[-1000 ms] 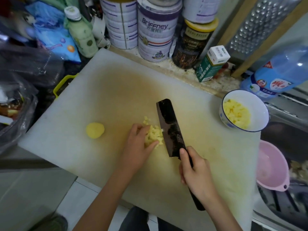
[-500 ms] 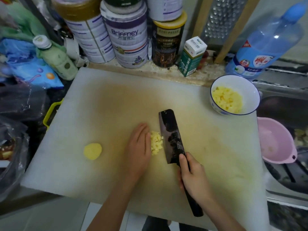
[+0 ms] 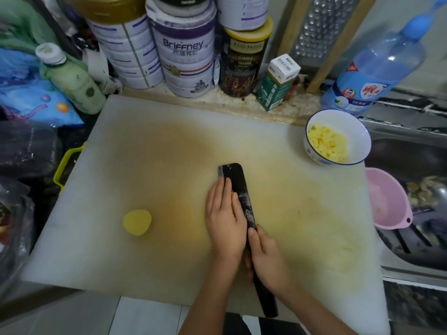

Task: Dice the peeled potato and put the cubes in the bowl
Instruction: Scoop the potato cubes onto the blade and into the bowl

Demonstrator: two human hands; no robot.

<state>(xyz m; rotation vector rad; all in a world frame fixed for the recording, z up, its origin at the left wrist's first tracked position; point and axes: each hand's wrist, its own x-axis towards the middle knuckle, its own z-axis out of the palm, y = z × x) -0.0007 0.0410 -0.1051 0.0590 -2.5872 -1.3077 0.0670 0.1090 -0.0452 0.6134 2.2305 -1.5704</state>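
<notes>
The left hand (image 3: 223, 218), fingers flat and together, had moved over the cubes and pressed them against the knife (image 3: 238, 194) gripped by the right hand (image 3: 264, 252), ready for the bowl (image 3: 358, 131); one potato piece (image 3: 137, 222) remained uncut.

- A speckled stone ledge (image 3: 232, 99) runs behind the work area, crowded with 3 large tins (image 3: 183, 52).
- A steel sink (image 3: 411, 151) sits to the right.
- Pale floor tiles (image 3: 145, 315) show below.
</notes>
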